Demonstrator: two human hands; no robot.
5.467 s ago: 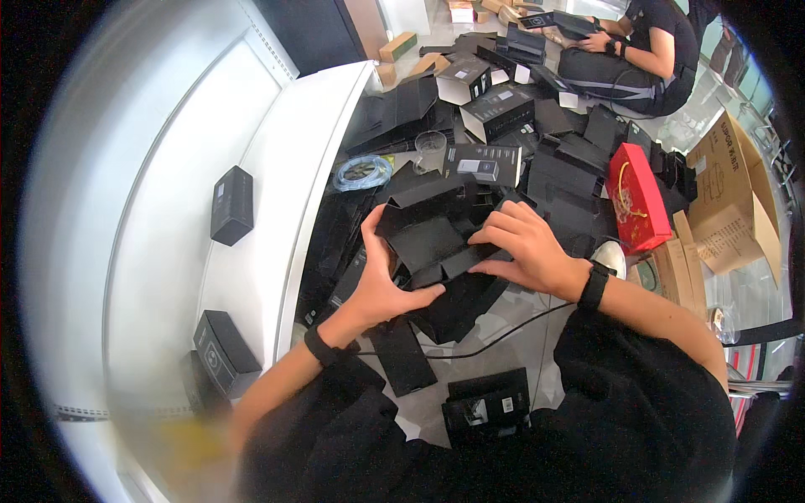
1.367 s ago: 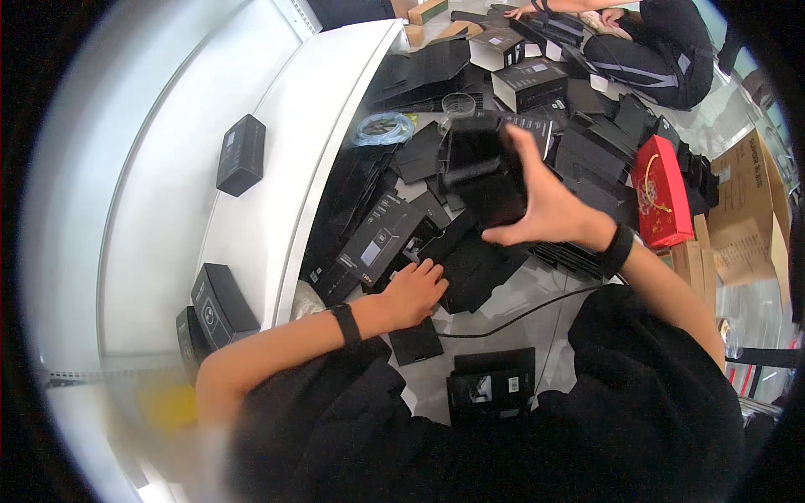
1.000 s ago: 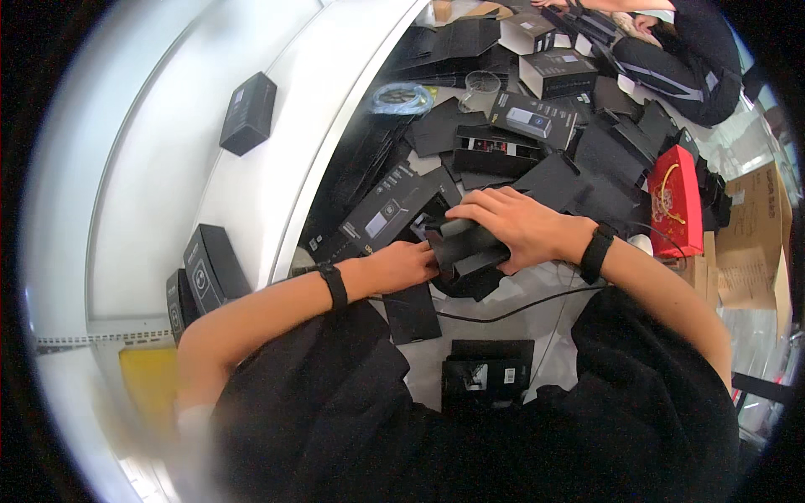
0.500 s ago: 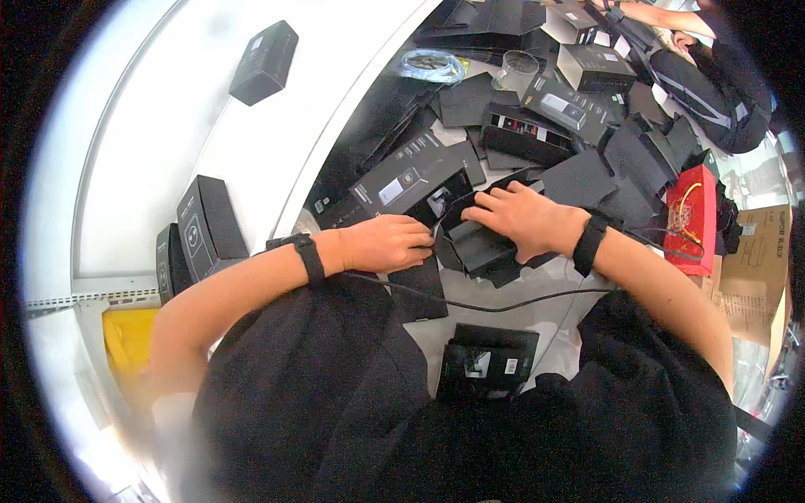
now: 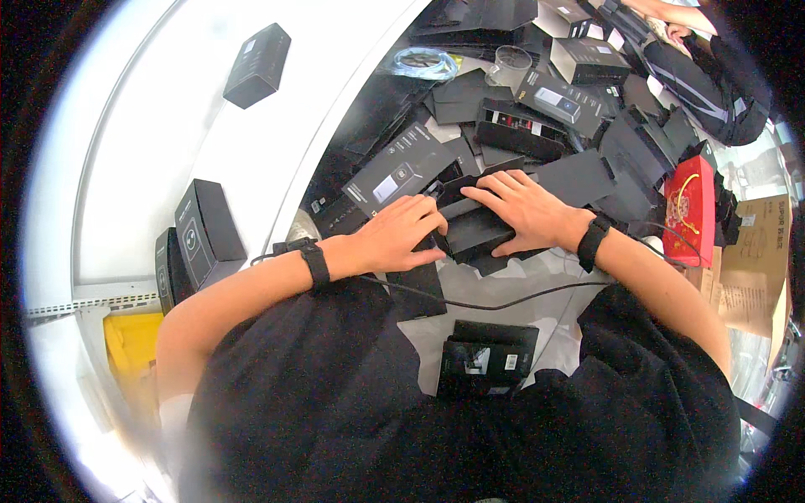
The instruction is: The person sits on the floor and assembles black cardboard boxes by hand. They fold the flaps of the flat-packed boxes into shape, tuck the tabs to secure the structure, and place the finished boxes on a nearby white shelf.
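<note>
Head view: open black carton point(image 5: 482, 225) between both hands, on or just above the light floor point(image 5: 545, 289), tilted slightly across the body. Left hand point(image 5: 401, 235) at the carton's left end, thumb stretched away from the bent, closely set fingers; impossible to tell whether pinching an edge. Right hand point(image 5: 530, 211) laid over the carton's right part, fingers fanned toward the far side, thumb apart toward the near side; a firm grip likewise impossible to tell. Just beyond the left hand, a black printed box point(image 5: 398, 172) with a pale device pictured on it. Farther out, an open black box point(image 5: 521, 127) with red showing inside, a clear plastic cup point(image 5: 509, 67) and a coil of pale blue cable point(image 5: 421, 63). Nearer the lap, a thin dark cable point(image 5: 482, 306) across the floor and a black package point(image 5: 488, 360). To the right, a red gift bag point(image 5: 689, 210) beside a brown cardboard box point(image 5: 757, 268); at upper right, a co-worker's dark-trousered leg point(image 5: 696, 96).
</note>
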